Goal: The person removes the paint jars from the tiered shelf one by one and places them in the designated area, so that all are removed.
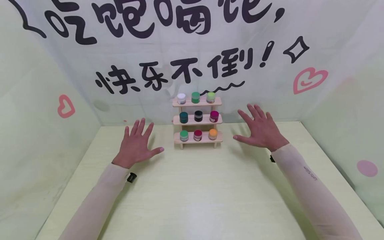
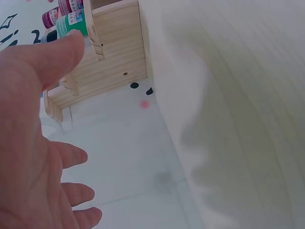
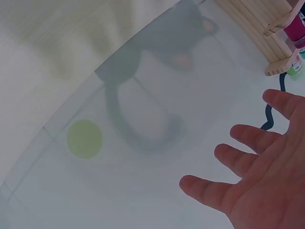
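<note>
A three-tier wooden rack (image 1: 198, 137) stands at the back of the table, with several small paint jars on its shelves. The top tier bears a white jar (image 1: 181, 98), a green jar (image 1: 195, 97) and a light green jar (image 1: 211, 97). Teal (image 1: 184, 117), black (image 1: 198, 116) and magenta (image 1: 214, 116) jars fill the middle one. At the bottom are a green jar (image 1: 184, 135), a dark red jar (image 1: 197, 135) and an orange jar (image 1: 213, 134). My left hand (image 1: 135, 146) hovers left of the rack, fingers spread, holding nothing. To its right, my right hand (image 1: 261, 130) is likewise spread and bare.
The pale wooden table (image 1: 192, 193) reaches back to a white cloth wall (image 1: 150, 106) printed with large black characters and pink hearts. Cloth walls also close in the left (image 1: 36, 133) and right (image 1: 345, 126) sides. Both sleeves carry a dark strap piece underneath.
</note>
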### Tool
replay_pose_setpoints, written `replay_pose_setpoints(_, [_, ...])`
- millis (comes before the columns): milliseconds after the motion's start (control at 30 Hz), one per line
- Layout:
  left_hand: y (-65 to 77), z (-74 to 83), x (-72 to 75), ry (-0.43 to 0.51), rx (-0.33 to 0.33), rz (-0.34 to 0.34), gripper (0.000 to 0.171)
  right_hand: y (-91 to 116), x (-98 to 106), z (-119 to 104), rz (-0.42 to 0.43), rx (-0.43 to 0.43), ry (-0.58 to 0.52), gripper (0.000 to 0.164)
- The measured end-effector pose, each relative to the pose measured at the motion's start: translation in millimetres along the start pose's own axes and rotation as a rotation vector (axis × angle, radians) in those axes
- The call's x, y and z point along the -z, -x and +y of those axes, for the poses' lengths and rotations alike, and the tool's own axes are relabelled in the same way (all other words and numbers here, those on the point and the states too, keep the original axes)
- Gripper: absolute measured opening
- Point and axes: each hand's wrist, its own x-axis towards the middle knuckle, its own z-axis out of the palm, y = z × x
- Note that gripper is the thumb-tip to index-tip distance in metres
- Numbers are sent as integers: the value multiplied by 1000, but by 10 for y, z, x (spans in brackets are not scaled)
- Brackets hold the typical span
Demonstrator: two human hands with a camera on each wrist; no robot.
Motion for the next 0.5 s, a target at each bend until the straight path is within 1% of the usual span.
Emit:
replay_pose_setpoints(100, [-22,15,6,21,-2,21,114,-41,17,-7,26,15,3,99])
replay_pose_setpoints(233, [-55,50,1,77,-22,79,105,-117,55,-26,74,36,-13,91])
replay_pose_setpoints(333, [-87,86,-19,107,-34,126,97,-189,76,-47,114,48,-45,85])
replay_pose_setpoints(433, [-123,132,-38,131,-26,150,89,-275,83,-71,149,54,-72,80])
replay_pose_setpoints(500, [-145,162,-51,151,-16,155,85,-333,81,-84,164,52,-87,78])
